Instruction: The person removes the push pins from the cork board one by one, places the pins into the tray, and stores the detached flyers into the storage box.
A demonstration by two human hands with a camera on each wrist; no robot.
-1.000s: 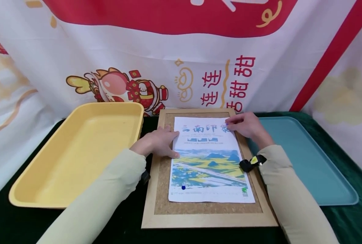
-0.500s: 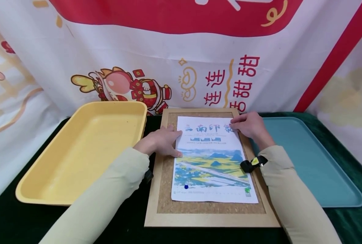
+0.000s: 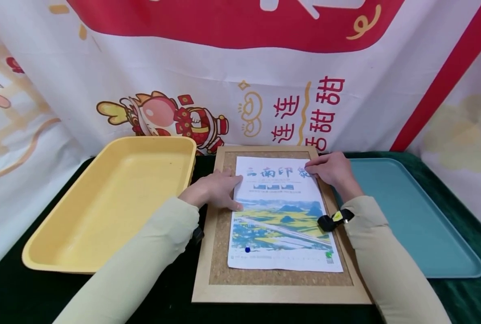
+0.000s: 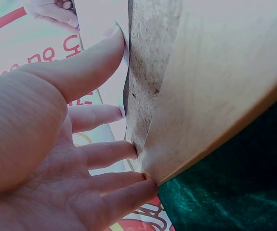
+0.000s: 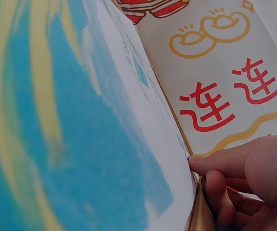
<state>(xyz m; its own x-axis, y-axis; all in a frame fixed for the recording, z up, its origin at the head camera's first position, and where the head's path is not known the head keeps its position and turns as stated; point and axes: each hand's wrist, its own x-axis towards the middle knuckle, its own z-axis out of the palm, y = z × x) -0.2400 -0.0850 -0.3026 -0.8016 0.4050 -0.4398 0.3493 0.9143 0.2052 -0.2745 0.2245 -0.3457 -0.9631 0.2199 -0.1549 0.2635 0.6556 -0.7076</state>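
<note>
A printed poster [image 3: 273, 261] with a landscape and blue lettering lies on a wood-framed cork board [image 3: 281, 294]. Near its lower corners sit a blue push pin [image 3: 247, 249] and a green push pin [image 3: 328, 255]. My left hand [image 3: 220, 189] has its fingers spread, thumb and fingertips on the poster's left edge and others reaching the frame in the left wrist view. At the poster's upper right corner, my right hand [image 3: 331, 170] pinches a small purple pin [image 5: 190, 158]. Only a sliver of it shows at the thumb tip; the fingers hide the rest.
A yellow tray [image 3: 102, 216] stands to the left of the board, and a blue-green tray [image 3: 410, 220] lies on the right. Dark green cloth [image 3: 163, 292] covers the table. A printed white and red curtain [image 3: 208, 63] hangs right behind the board.
Both hands keep their places on the poster. The purple pin seen between the right fingers a second ago is now covered in the head view. The head view has shifted slightly.
</note>
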